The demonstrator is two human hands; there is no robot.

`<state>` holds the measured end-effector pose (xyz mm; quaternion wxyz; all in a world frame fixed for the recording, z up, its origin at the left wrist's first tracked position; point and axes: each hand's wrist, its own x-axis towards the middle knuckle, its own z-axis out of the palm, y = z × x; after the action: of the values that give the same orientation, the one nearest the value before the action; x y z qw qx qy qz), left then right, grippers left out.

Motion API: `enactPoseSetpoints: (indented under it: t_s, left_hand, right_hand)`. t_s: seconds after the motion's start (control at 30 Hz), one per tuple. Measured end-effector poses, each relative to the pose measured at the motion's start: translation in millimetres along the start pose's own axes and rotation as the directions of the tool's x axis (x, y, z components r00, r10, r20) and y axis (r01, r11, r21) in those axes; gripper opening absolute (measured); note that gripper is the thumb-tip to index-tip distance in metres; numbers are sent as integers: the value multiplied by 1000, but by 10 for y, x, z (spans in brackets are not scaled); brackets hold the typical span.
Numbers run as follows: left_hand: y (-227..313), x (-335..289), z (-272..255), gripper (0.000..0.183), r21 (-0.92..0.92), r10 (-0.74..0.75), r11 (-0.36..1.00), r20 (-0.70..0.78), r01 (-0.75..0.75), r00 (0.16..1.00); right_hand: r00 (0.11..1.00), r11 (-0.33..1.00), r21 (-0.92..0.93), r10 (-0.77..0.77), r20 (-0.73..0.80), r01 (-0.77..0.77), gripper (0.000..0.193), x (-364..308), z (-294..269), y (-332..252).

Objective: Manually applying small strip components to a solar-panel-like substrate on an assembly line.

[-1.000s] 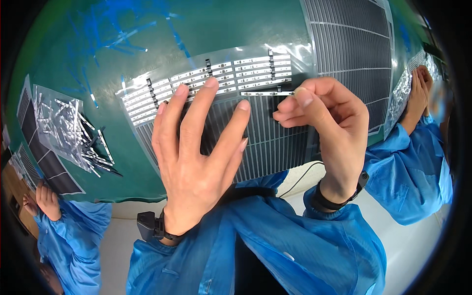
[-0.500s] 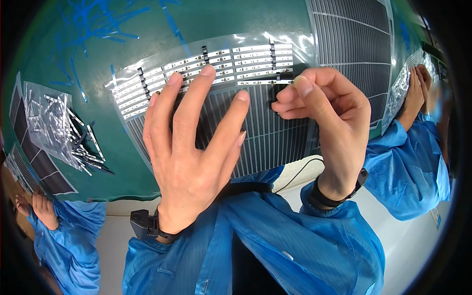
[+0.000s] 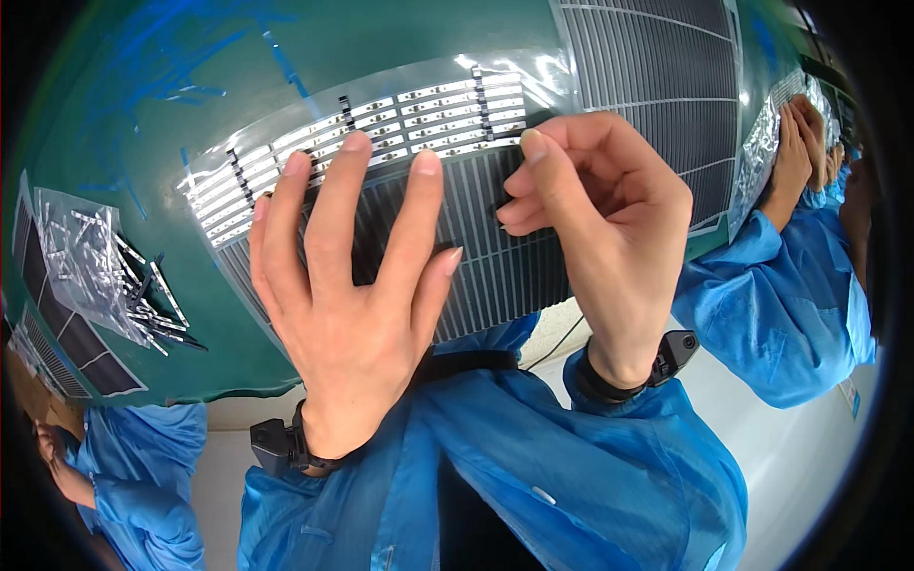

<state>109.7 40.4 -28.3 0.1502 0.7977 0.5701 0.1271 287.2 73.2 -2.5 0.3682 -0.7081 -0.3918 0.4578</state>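
My left hand (image 3: 345,285) lies with fingers spread over a sheet of dark and grey stripes (image 3: 490,262), its fingertips at the lower edge of rows of white circuit strips (image 3: 441,93) with small parts on them. At the right end of the lowest row, my right hand (image 3: 619,209) is closed in a pinch, thumb against forefinger, on the end of a white circuit strip (image 3: 465,149). This strip lies close along the row above it; the pinched end is hidden by the fingertips. Short black tabs (image 3: 481,100) cross the rows.
A clear plastic bag (image 3: 71,257) with circuit strips lies at left, loose strips (image 3: 164,300) beside it. Blue tape pieces (image 3: 286,62) are on the green table (image 3: 400,29). Another striped sheet (image 3: 657,71) lies at right. Co-workers' hands show at right (image 3: 792,157) and left (image 3: 69,476).
The pinched strip, which stuck out to the right below the rows, now lies in line with them. My right hand has moved with it. The whole view has shifted somewhat.
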Motion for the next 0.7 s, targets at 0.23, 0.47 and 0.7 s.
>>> enactPoseSetpoints:
  t_s: [0.23, 0.47, 0.7]
  left_hand:
    - [160, 15, 27, 59, 60, -46, 997, 2, 46, 999]
    - [286, 61, 109, 59, 107, -76, 991, -3, 76, 997]
    - [453, 166, 72, 57, 166, -115, 980, 10, 112, 993]
  right_hand:
    - [1000, 994, -105, -23, -20, 21, 15, -17, 27, -12]
    - [933, 978, -127, -199, -299, 168, 13, -20, -254, -121]
    - [964, 982, -56, -187, -189, 179, 13, -163, -177, -90]
